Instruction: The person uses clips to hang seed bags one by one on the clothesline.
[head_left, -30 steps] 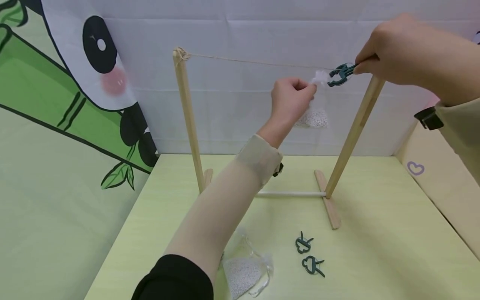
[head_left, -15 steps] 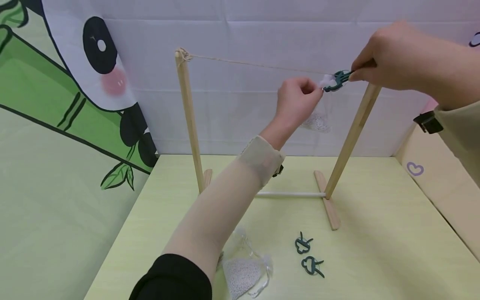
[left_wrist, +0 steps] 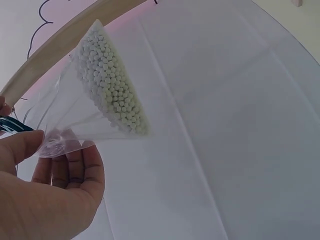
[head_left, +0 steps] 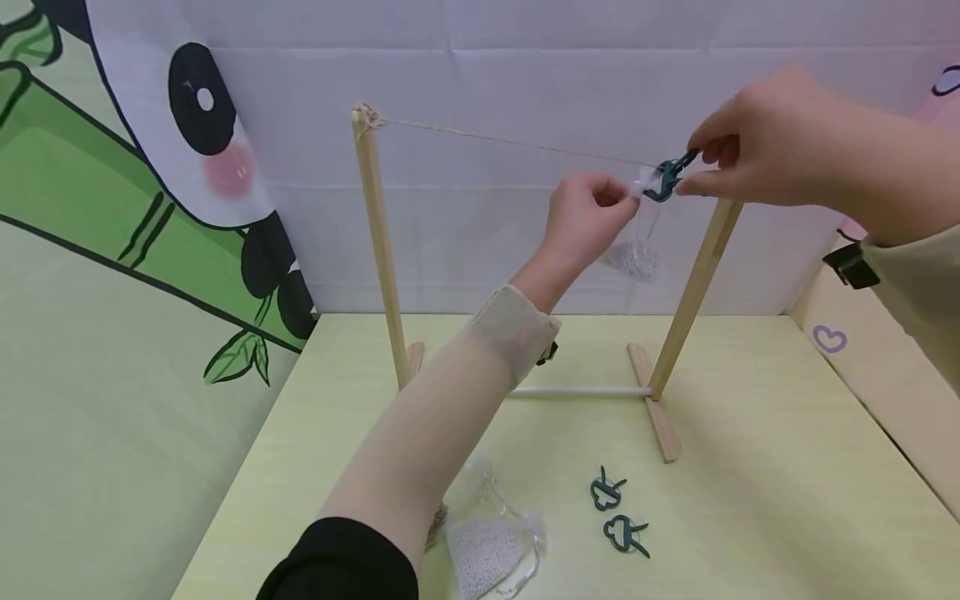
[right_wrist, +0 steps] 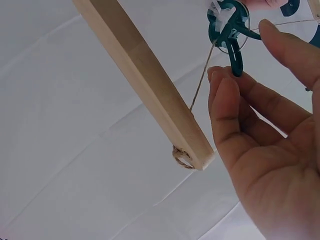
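My left hand (head_left: 588, 218) pinches the gathered neck of a clear drawstring bag (left_wrist: 107, 80) with small white beads in its bottom. The bag hangs just under a thin string (head_left: 487, 140). A dark green spring clip (head_left: 663, 179) sits on the string, its jaws closed over the string and the bag's top. My right hand (head_left: 780, 146) holds the clip's handles, thumb on one and fingertips at the other; in the right wrist view the clip (right_wrist: 227, 25) has its handles spread apart.
Wooden posts (head_left: 377, 242) (head_left: 693, 300) carry the string, joined by a white rod (head_left: 581, 391). On the table lie two more green clips (head_left: 606, 490) (head_left: 625, 534) and another bead bag (head_left: 487, 554). A brownish item (head_left: 437, 525) is mostly hidden behind the left forearm. A printed cloth hangs behind.
My right hand has brought the clip left and down onto the bag's neck and string. Its handles have spread and its jaws have closed. The string is pulled lower on the right.
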Motion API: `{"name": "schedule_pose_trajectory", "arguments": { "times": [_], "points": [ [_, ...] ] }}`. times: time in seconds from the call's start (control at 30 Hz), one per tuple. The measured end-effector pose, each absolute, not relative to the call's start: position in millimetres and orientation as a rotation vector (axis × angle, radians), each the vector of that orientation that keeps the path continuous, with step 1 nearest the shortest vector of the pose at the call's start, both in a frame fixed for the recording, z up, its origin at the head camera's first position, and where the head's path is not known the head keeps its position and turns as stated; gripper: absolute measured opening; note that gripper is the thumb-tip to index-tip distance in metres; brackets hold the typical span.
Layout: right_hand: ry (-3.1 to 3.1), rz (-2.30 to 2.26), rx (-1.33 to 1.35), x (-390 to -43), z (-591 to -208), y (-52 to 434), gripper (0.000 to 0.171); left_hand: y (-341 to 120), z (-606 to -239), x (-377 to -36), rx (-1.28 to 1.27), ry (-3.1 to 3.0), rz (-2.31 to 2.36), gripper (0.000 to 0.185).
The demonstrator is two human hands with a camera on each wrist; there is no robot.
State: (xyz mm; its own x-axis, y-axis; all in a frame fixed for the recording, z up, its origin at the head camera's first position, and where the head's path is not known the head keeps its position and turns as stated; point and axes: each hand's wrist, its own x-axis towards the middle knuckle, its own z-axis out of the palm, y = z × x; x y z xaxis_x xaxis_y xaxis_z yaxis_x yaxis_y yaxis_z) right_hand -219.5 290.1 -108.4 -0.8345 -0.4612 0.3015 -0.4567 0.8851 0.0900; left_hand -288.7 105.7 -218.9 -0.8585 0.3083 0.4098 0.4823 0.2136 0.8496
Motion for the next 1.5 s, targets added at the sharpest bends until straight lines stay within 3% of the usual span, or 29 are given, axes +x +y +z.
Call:
{"name": "schedule_pose_trajectory", "arguments": {
  "times": [0.6,1.5],
  "points": [
    [-2.577,0.105,0.702,-211,-124,289,0.039,95,-228,-278,-0.774,-2.318,-1.782,0.017],
    [-2.277,0.339,0.796,-176,-178,297,0.044,53,-250,-242,-0.781,-2.120,-1.886,0.031]
  ]
}}
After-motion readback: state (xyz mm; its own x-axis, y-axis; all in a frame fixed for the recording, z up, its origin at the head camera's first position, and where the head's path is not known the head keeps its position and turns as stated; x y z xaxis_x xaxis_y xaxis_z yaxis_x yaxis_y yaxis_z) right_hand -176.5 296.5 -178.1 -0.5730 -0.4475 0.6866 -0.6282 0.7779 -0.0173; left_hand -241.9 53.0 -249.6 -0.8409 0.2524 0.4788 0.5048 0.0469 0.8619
